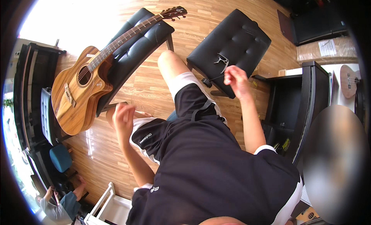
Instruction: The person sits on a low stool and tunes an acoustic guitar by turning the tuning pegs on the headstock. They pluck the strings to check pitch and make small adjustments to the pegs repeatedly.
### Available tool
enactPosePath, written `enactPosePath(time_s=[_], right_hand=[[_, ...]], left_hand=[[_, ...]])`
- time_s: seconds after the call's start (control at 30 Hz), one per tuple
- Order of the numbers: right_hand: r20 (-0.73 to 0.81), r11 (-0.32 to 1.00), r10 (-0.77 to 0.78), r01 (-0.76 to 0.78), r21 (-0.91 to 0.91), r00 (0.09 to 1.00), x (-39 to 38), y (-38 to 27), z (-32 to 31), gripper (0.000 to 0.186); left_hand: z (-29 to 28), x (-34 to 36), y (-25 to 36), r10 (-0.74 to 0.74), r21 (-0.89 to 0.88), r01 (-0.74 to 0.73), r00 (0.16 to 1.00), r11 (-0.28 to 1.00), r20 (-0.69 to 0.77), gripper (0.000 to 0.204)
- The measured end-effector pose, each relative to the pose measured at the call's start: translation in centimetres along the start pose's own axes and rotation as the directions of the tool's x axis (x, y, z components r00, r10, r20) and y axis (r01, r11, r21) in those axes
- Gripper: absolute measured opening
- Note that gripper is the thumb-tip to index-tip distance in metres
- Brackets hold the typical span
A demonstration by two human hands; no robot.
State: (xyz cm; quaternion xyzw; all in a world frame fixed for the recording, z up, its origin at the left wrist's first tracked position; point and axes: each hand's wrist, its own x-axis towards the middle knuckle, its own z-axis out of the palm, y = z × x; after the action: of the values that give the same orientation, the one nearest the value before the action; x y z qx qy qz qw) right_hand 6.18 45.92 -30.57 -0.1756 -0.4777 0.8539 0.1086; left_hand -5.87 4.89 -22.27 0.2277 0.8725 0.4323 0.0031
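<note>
My left hand is raised beside my left knee, its fingers curled and a little blurred; whatever they may hold is hidden. Over the near edge of a black tufted bench, my right hand pinches its fingers together. A thin dark strand seems to run from those fingertips toward a small black object at the bench's edge, but its kind is unclear. Just beyond the right hand, a silver guitar capo lies on the seat. An acoustic guitar of brown wood leans across another black bench, its headstock pointing away.
Black upright pianos line the left side. At the right stands a black cabinet-like piece, with a ukulele beyond it. A wrapped carton lies far right. Behind on the left are a white cart and a seated person.
</note>
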Motion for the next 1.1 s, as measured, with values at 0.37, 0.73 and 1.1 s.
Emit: enactPosePath(time_s=[0.37, 0.73, 1.1], right_hand=[[-0.514, 0.702, 0.013, 0.358, 0.615, 0.858, -0.6, 8.3, -21.6, 0.015], [-0.613, 0.722, 0.131, 0.348, 0.597, 0.780, 1.9, 9.6, -24.9, 0.017], [-0.818, 0.878, 0.230, 0.250, 0.408, 0.528, 3.1, 9.0, -23.0, 0.007]], left_hand=[[30.8, 26.6, -2.2, 0.037, 0.252, -0.144, 0.921, 0.957, 0.387, 0.019], [29.8, 23.6, -5.9, 0.047, -0.120, -0.035, 0.994, 0.992, 0.095, 0.022], [12.1, 21.5, -22.3, -0.081, 0.546, 0.281, 0.929, 0.790, -0.361, 0.032]])
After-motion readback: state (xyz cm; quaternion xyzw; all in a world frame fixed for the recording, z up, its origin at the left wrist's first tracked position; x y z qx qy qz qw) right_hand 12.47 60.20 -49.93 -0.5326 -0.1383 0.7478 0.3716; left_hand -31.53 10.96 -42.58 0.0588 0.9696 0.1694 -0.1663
